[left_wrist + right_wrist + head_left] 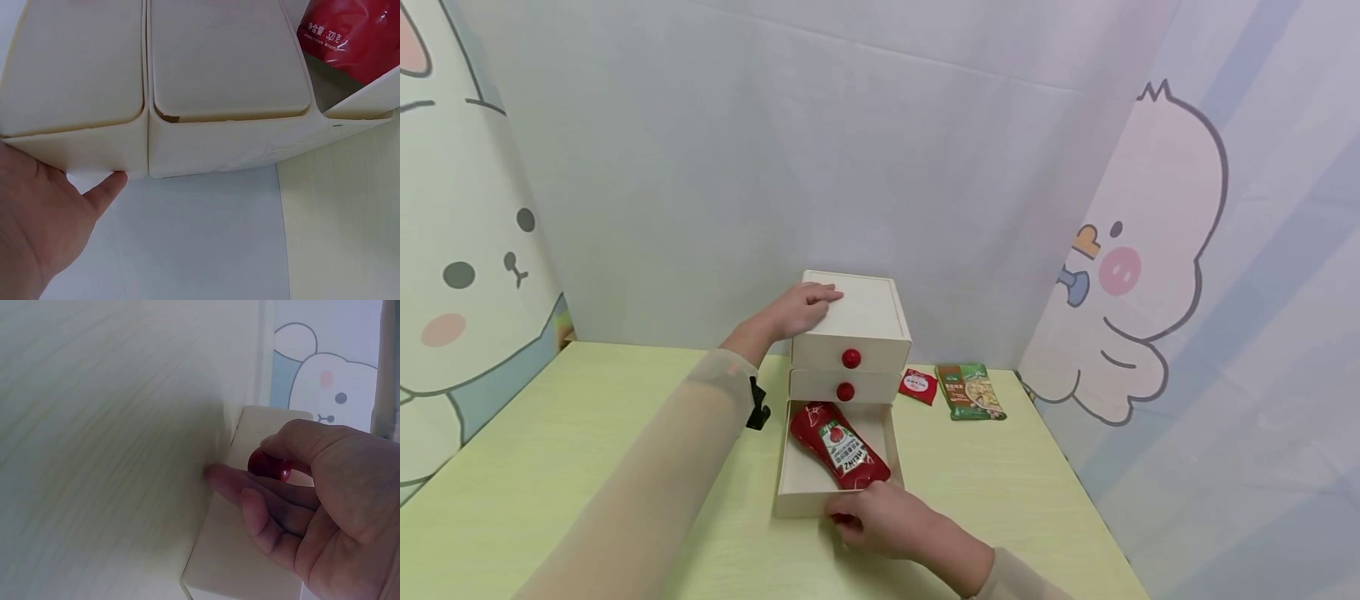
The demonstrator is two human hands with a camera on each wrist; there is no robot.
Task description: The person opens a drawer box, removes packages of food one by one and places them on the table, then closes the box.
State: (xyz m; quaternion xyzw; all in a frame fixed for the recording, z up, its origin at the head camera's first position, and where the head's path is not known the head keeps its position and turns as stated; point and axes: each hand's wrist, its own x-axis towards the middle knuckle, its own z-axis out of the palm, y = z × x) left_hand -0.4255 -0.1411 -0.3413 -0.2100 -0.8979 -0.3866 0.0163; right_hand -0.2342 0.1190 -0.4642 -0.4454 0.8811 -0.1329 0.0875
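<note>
A white drawer box (850, 352) with red knobs stands on the table, its bottom drawer (801, 502) pulled out toward me. Inside that drawer lies a red Heinz ketchup pouch (842, 447), slanted, label up. My left hand (801, 310) rests on the top left edge of the box, fingers over the top; in the left wrist view its thumb (107, 190) presses the side wall. At the drawer front, my right hand (883, 518) pinches the red knob (269, 465) between thumb and finger, the other fingers loosely bent below.
Right of the box lie a small red packet (919, 386) and a green and brown food packet (970, 392). A black clip-like object (758, 408) shows beside the left sleeve. Behind the table hangs a pale curtain (760, 167) with cartoon animals.
</note>
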